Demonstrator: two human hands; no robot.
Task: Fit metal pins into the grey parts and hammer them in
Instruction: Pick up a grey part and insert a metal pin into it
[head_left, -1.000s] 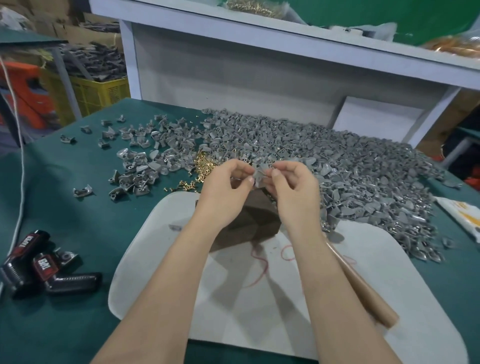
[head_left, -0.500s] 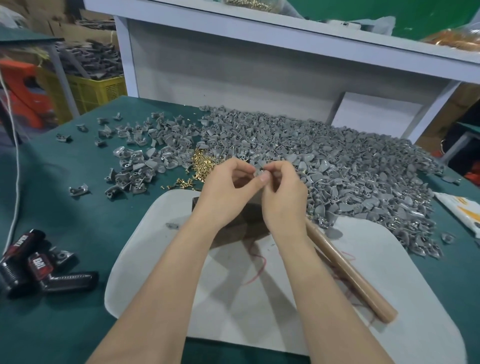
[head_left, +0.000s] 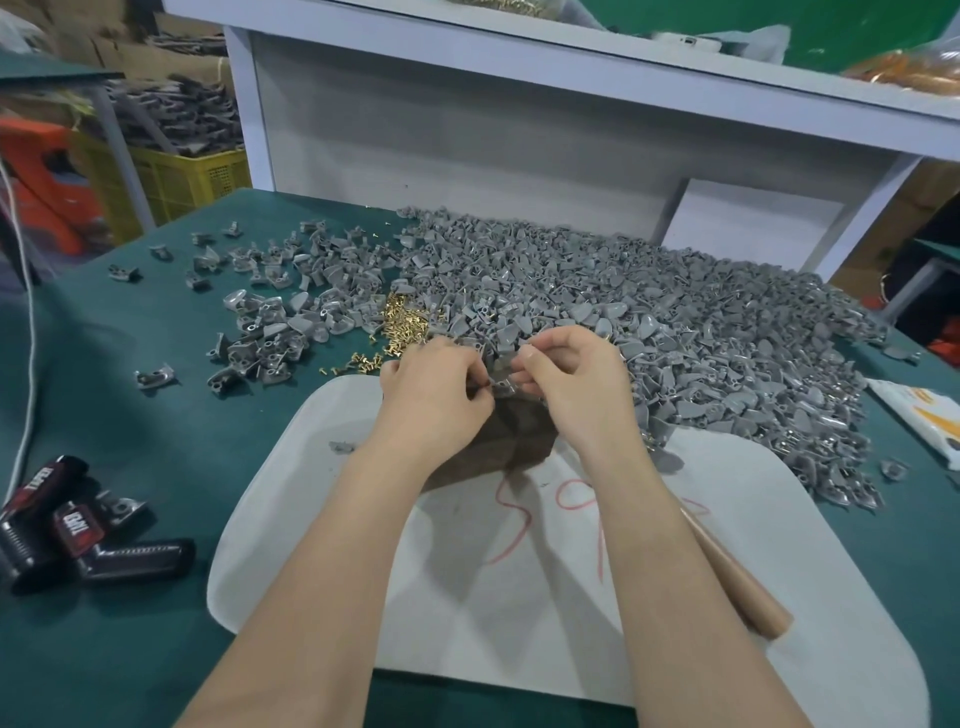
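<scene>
My left grip (head_left: 436, 400) and right grip (head_left: 574, 384) pinch one grey part (head_left: 503, 387); pin hidden. I should seat it square before hammering.

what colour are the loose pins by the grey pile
Gold; the pins show best in the head view.

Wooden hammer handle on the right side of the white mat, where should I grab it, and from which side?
Probably wrap the right hand round the wooden handle near its thick near end, coming from above and the right: it lies flat on the white mat, slanted, its far part hidden under the forearm.
</scene>
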